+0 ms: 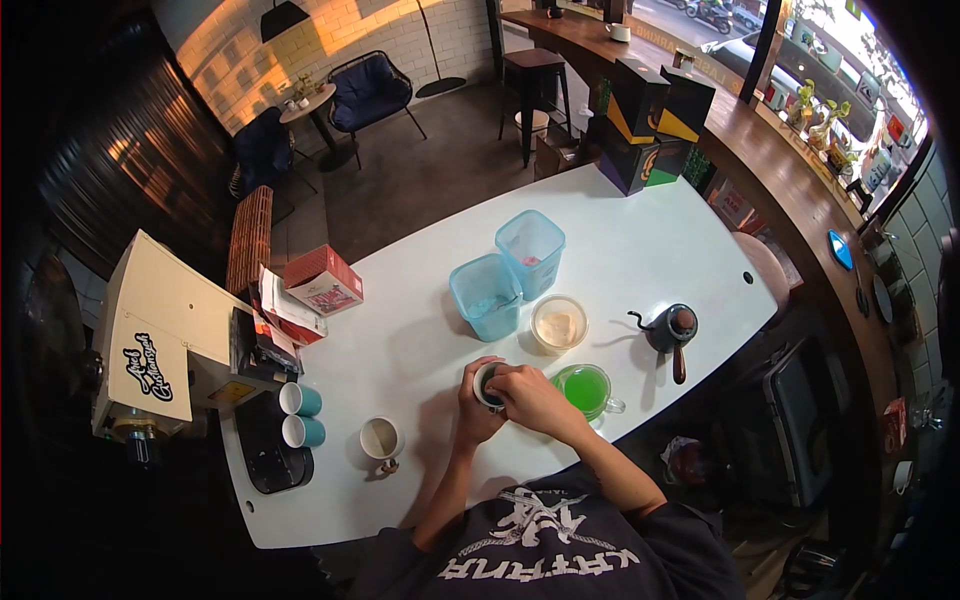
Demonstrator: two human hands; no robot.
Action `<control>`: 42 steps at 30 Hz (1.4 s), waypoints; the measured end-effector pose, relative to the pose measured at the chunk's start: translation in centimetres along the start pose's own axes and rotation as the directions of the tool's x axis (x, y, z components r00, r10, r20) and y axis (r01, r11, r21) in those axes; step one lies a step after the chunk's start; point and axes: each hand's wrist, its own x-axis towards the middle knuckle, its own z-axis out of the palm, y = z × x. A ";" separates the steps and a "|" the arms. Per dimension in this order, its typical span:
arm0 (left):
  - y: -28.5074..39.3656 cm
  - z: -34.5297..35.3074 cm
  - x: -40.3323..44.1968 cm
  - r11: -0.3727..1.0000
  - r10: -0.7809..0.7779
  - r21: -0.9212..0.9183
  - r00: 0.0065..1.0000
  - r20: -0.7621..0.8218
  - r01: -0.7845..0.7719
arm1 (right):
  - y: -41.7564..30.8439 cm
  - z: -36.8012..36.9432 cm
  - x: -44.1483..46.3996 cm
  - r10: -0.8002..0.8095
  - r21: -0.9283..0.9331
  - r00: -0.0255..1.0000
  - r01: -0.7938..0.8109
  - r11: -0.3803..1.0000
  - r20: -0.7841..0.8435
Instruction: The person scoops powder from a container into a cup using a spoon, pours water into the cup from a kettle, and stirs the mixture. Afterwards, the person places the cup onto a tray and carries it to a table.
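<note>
My left hand (473, 402) is wrapped round a small cup (485, 377) whose inside looks dark. My right hand (528, 395) is at the cup's mouth with its fingers bent together; what they pinch, if anything, is hidden. Just right of my right hand stands a glass mug of green liquid (584, 390). Beyond my hands is a round clear tub (559, 324) with pale contents. Two translucent blue containers, a nearer one (485, 297) and a farther one (531, 250), stand behind it. A white mug (381, 439) sits to the left, holding something beige.
A black gooseneck kettle (670, 330) stands at the right. Two blue cups (303, 415) lie by a black tray (278, 468) on the left, near a cream machine (150, 340). A red box (324, 281) and stacked black boxes (655, 120) line the white table's (400, 300) far edges.
</note>
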 end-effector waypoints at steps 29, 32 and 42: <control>-0.1 0.0 0.0 1.000 0.026 0.011 1.000 0.012 -0.026 | 0.1 -1.8 -0.3 -0.008 -0.037 1.000 0.009 0.999 0.019; 0.0 0.2 0.0 0.999 0.020 -0.029 0.999 -0.041 -0.021 | 0.3 -2.0 -0.1 0.011 -0.035 0.997 -0.014 0.999 -0.079; -0.5 -0.2 -0.2 0.999 -0.037 -0.016 0.999 0.009 0.037 | 0.5 0.0 0.7 0.022 0.086 0.985 -0.007 0.996 -0.169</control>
